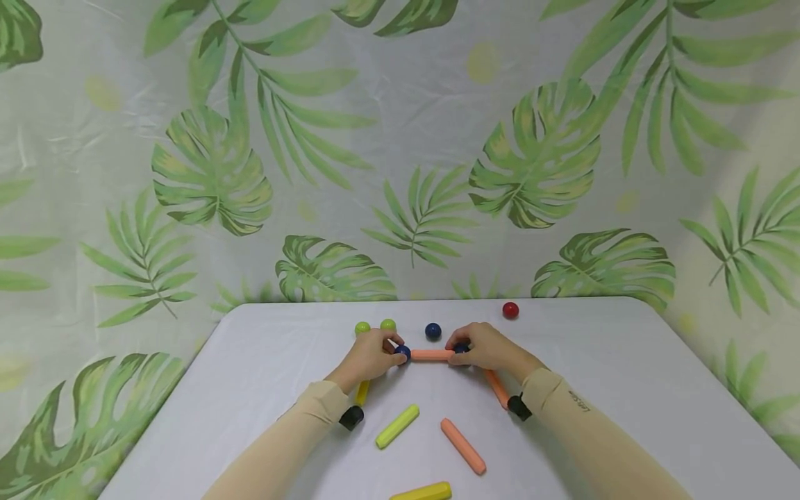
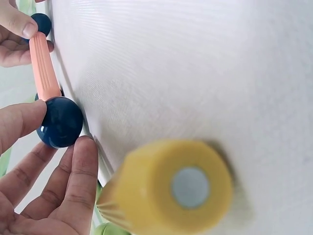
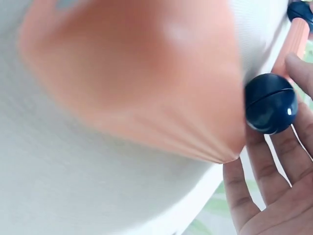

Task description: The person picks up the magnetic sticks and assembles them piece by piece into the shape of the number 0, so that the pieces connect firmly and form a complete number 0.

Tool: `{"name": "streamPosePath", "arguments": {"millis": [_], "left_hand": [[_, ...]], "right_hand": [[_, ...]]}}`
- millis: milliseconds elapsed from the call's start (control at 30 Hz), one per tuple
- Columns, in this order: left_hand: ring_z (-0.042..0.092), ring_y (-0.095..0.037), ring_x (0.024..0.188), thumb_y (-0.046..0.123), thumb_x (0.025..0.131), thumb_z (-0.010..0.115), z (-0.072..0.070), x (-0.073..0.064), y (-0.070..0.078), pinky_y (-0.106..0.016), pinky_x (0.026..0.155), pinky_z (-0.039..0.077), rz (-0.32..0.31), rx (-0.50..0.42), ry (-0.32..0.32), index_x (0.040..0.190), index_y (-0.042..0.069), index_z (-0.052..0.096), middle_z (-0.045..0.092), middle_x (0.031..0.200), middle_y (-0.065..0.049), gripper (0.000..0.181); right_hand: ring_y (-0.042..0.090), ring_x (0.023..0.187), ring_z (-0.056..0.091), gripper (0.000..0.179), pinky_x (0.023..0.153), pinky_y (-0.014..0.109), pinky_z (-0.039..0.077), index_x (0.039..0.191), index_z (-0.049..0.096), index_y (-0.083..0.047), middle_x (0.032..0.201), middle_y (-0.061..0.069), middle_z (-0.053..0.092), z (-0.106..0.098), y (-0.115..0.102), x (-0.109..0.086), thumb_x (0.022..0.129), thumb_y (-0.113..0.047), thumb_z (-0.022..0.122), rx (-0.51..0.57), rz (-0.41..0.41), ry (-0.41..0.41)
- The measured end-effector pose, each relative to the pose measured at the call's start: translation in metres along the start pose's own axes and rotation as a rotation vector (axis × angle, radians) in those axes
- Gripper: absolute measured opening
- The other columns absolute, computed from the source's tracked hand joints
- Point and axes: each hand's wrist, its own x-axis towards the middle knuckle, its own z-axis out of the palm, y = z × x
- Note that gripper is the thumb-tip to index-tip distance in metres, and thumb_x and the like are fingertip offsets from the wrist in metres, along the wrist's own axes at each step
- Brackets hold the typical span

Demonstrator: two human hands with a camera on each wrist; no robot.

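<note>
An orange ridged stick (image 1: 431, 355) lies crosswise at the table's far middle, with a dark blue ball at each end. My left hand (image 1: 370, 355) pinches the left blue ball (image 2: 59, 122) between thumb and fingers. At the other end my right hand (image 1: 489, 348) holds the right blue ball (image 3: 271, 104), its thumb against the orange stick. Below the left wrist is a yellow stick (image 2: 146, 186) with a grey disc in its end. Another orange stick (image 3: 137, 98) lies below the right wrist, large and blurred in that wrist's view.
Two green balls (image 1: 388, 325), a third blue ball (image 1: 433, 331) and a red ball (image 1: 510, 310) sit toward the back edge. Nearer lie a lime stick (image 1: 397, 426), an orange stick (image 1: 463, 446) and a yellow stick (image 1: 422, 492). A leaf-patterned cloth (image 1: 425, 139) hangs behind the white table (image 1: 581, 347).
</note>
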Motion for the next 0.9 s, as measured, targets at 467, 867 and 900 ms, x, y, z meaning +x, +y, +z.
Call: {"name": "streamPosePath", "arguments": {"millis": [467,867,900], "left_hand": [[0.067,-0.018,0.088,0.016,0.096,0.082,-0.017,-0.015,-0.003,-0.034,0.079,0.06,0.03,0.076,0.07,0.12,0.004,0.075,0.073,0.099,-0.008,0.028],[0.058,-0.015,0.071,0.023,0.093,0.085,-0.031,-0.041,-0.021,-0.028,0.065,0.048,-0.069,0.144,0.09,0.112,0.005,0.075,0.066,0.08,-0.002,0.027],[0.058,-0.015,0.07,0.024,0.093,0.085,-0.031,-0.043,-0.022,-0.028,0.064,0.048,-0.084,0.134,0.08,0.11,0.006,0.075,0.066,0.08,-0.002,0.026]], "right_hand": [[0.024,0.113,0.073,0.023,0.101,0.046,0.059,0.121,0.078,-0.013,0.115,0.002,0.079,0.01,-0.027,0.011,0.099,-0.023,0.079,-0.116,-0.095,0.028],[0.023,0.107,0.073,0.032,0.1,0.046,0.058,0.129,0.074,-0.013,0.112,0.006,0.078,0.021,-0.045,0.025,0.101,-0.027,0.077,-0.111,-0.154,0.028],[0.023,0.107,0.073,0.032,0.1,0.046,0.058,0.129,0.074,-0.013,0.112,0.006,0.078,0.022,-0.046,0.026,0.101,-0.027,0.077,-0.1,-0.153,0.027]]}}
